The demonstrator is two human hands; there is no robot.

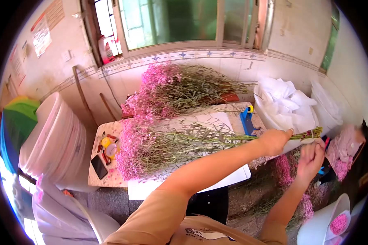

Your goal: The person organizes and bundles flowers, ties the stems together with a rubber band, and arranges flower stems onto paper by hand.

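Observation:
A bunch of small pink flowers (131, 153) lies across the table with its long green stems pointing right. My left hand (275, 141) is wrapped round the stems near their cut ends. Just below those ends, my right hand (310, 158) is closed, fingers curled; what it pinches, if anything, is too small to make out. White paper sheets (149, 188) lie under the bunch. A blue tape dispenser (246, 121) with a yellow roll stands just behind the stems.
Behind lies a second heap of pink flowers (161, 79). A phone (99, 166) and red-handled cutters (106, 157) are at the table's left. Stacked white buckets (55, 143) stand left; a white bag (284, 100) sits at right rear. Another person (344, 145) is at far right.

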